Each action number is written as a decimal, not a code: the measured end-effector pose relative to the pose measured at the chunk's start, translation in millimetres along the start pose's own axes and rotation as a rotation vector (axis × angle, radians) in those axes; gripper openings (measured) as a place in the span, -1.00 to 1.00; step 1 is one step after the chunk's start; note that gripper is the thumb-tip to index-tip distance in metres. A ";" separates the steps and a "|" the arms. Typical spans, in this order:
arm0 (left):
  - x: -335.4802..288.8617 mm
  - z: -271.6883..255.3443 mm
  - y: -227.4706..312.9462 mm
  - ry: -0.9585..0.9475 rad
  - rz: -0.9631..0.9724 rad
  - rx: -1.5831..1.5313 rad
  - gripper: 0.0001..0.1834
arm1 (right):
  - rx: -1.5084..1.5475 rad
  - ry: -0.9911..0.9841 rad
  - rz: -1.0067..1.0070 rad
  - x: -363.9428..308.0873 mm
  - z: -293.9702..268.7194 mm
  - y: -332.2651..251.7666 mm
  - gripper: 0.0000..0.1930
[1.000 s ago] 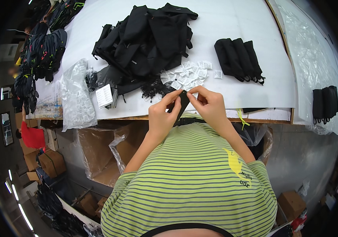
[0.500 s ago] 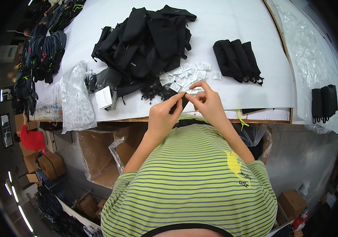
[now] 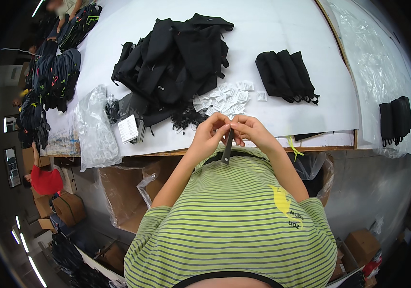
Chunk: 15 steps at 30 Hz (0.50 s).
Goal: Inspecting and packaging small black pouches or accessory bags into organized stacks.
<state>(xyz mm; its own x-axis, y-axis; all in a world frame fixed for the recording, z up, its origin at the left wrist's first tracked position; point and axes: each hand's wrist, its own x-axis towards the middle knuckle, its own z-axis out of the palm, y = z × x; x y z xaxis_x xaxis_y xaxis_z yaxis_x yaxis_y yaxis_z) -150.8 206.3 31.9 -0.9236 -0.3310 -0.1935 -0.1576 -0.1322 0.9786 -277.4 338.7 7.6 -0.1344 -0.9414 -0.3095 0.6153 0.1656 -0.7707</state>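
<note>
My left hand [image 3: 207, 139] and my right hand [image 3: 259, 134] meet at the front of the table, fingertips pinched together. Between them they grip the upper end of a narrow black strip [image 3: 227, 151], which hangs down before my shirt; a small light spot shows near its lower end. Just beyond my fingers lies a heap of small white printed sachets [image 3: 227, 96]. A tangle of thin black cords [image 3: 184, 117] is left of the heap. Behind these rises a big pile of black fabric bags [image 3: 176, 57]. What exactly my fingertips pinch is too small to make out.
Several flat black pouches [image 3: 287, 77] lie overlapped at right, and more pouches [image 3: 395, 120] rest on clear plastic sheeting [image 3: 364, 62]. At left are a plastic bag [image 3: 97, 127] and white printed cards [image 3: 128, 128]. A lined carton [image 3: 128, 192] stands below the table edge. A person in red [image 3: 47, 180] is far left.
My hands have come slightly nearer to my body and closer together, thumbs meeting. The black strip now hangs lower and is more plainly visible. The view has shifted a little.
</note>
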 end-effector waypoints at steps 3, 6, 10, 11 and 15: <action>24.5 -2.2 -18.1 -0.014 -0.004 0.005 -0.91 | 0.029 0.089 -0.032 -0.8 -10.4 1.6 -0.75; 63.4 -8.8 -38.1 0.038 -0.117 -0.098 -0.86 | 0.095 0.266 -0.081 -3.7 -24.2 3.9 -0.82; 138.4 -32.2 -96.7 0.377 -0.355 -0.332 -0.76 | 0.044 0.347 -0.075 -10.1 -31.7 2.3 -0.87; 153.1 -29.8 -102.4 0.461 -0.424 -0.440 -0.76 | 0.041 0.350 -0.081 -10.9 -32.7 3.6 -0.87; 187.8 -28.3 -120.7 0.639 -0.505 -0.756 -0.73 | 0.050 0.369 -0.111 -17.0 -30.0 7.6 -0.86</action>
<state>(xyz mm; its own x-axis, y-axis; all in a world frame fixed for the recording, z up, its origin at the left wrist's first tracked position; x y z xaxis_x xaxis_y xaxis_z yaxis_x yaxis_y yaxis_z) -295.4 133.6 -124.5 -0.4292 -0.4703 -0.7711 -0.0104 -0.8511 0.5249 -293.7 364.8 -9.7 -0.4670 -0.7825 -0.4119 0.6173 0.0450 -0.7854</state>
